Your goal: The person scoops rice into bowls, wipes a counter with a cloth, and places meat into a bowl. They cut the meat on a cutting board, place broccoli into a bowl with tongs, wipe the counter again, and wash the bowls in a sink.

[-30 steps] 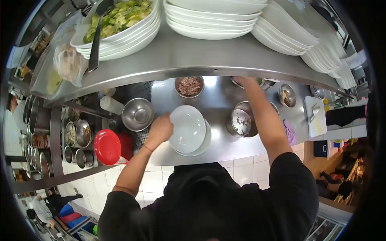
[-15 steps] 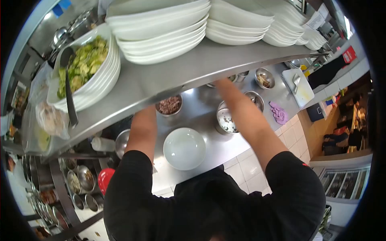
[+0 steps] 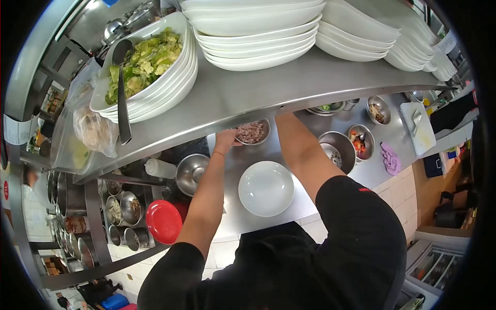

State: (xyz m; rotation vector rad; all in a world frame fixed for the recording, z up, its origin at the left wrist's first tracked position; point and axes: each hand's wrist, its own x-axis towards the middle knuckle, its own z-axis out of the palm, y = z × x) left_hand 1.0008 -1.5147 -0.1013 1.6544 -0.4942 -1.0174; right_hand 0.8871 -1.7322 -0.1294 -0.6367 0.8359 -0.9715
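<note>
My left hand [image 3: 227, 140] is at the left rim of a metal bowl [image 3: 269, 129] of chopped reddish-brown food, its fingers closed at the edge. My right forearm [image 3: 299, 147] reaches forward beneath the steel shelf, which hides the hand itself. Between my arms, a round white plate [image 3: 266, 188] lies on the steel counter with nothing on it. Right of my right forearm stands a deep metal bowl [image 3: 338, 150] with some bits inside. Beside it is a smaller bowl of red and orange pieces [image 3: 358, 139].
Overhead, the steel shelf [image 3: 232, 111] carries stacked white dishes [image 3: 258, 39] and a white dish of green salad [image 3: 150, 62] with a spoon [image 3: 122, 98]. A purple cloth [image 3: 391, 158] and a white cutting board [image 3: 417, 126] lie rightward. A red plate [image 3: 164, 221] sits lower left.
The view has shifted, so the counter appears further right. My left hand has come into sight at the chopped-food bowl. The right hand stays hidden under the shelf.
</note>
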